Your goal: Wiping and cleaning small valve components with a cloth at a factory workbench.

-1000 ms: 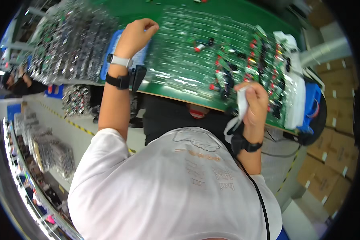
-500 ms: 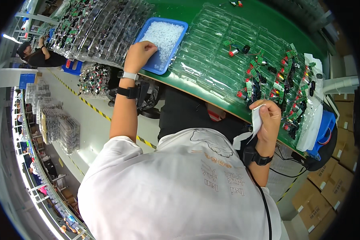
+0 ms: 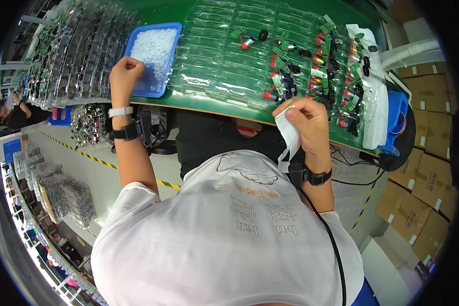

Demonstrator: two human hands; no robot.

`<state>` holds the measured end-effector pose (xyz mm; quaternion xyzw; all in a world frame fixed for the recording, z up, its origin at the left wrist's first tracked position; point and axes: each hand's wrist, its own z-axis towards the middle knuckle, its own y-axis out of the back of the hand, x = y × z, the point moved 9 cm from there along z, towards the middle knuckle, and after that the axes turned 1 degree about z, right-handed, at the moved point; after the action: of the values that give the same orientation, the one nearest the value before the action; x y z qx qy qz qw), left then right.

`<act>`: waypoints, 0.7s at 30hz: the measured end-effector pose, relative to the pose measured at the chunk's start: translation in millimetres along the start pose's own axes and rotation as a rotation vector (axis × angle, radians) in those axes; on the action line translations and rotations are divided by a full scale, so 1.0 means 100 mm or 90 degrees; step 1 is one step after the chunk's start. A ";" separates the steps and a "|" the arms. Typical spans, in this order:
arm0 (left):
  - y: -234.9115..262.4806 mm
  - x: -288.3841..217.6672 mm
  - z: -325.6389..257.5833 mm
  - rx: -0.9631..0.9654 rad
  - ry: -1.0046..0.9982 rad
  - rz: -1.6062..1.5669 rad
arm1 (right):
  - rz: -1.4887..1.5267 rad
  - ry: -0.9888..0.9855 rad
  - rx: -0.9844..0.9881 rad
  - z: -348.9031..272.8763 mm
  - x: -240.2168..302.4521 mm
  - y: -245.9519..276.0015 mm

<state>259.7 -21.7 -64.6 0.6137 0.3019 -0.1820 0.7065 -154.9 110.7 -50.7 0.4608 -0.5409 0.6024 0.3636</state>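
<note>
My left hand (image 3: 126,77) is over the near left edge of a shallow blue tray (image 3: 174,38), its thumb and fingertips pinched together. Whatever may be between those fingertips is too small to see. Small white plastic pieces (image 3: 152,47) fill the far part of the tray. My right hand (image 3: 311,122) is closed on a white strip (image 3: 289,136) that hangs down, at the near edge of the green table. Close beyond it lie small motors with red parts (image 3: 269,95), wired to green circuit boards (image 3: 276,81), in the clear plastic blister tray (image 3: 209,64).
Filled blister trays (image 3: 79,51) are stacked at the left. A white sheet (image 3: 375,112) and a blue holder (image 3: 396,120) lie at the table's right end. Cardboard boxes (image 3: 428,178) stand on the right. A cable (image 3: 321,224) runs from my right wrist. Another person (image 3: 20,115) is far left.
The whole view has shifted, so the table sits further left and higher. Against the blue tray, my left hand has moved slightly left, still pinched. The right hand keeps the white strip.
</note>
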 end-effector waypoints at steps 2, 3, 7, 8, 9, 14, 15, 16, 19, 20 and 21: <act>-0.13 -0.25 -0.15 0.071 -0.004 -0.199 | 0.003 -0.001 0.026 0.02 0.03 -0.07; -0.25 -0.51 -0.28 0.140 -0.005 -0.397 | 0.002 -0.002 0.025 0.03 0.04 -0.08; -1.02 -1.37 -1.04 0.463 0.100 -0.634 | 0.010 -0.002 0.117 0.07 0.11 -0.31; -1.22 -1.49 -1.21 0.521 0.132 -0.676 | -0.005 0.005 0.150 0.09 0.11 -0.39; -1.38 -1.58 -1.36 0.580 0.163 -0.717 | -0.020 0.012 0.182 0.10 0.12 -0.47; -1.61 -1.85 -1.60 0.658 0.170 -0.830 | -0.156 -0.052 0.196 0.12 -0.01 -0.45; -1.61 -1.87 -1.59 0.650 0.162 -0.836 | -0.157 -0.054 0.192 0.11 -0.02 -0.43; -1.59 -1.88 -1.57 0.642 0.154 -0.839 | -0.147 -0.050 0.180 0.11 -0.02 -0.42; -1.57 -1.92 -1.55 0.641 0.148 -0.833 | -0.124 -0.044 0.152 0.10 -0.02 -0.37; -1.57 -1.93 -1.55 0.646 0.149 -0.825 | -0.146 -0.054 0.154 0.09 -0.03 -0.37; -1.58 -1.94 -1.55 0.650 0.150 -0.817 | -0.168 -0.063 0.158 0.09 -0.04 -0.37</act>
<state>-16.1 79.7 -68.2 0.5821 0.5459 -0.5993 0.0636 -118.0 108.0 -42.7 0.5980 -0.4147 0.5881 0.3529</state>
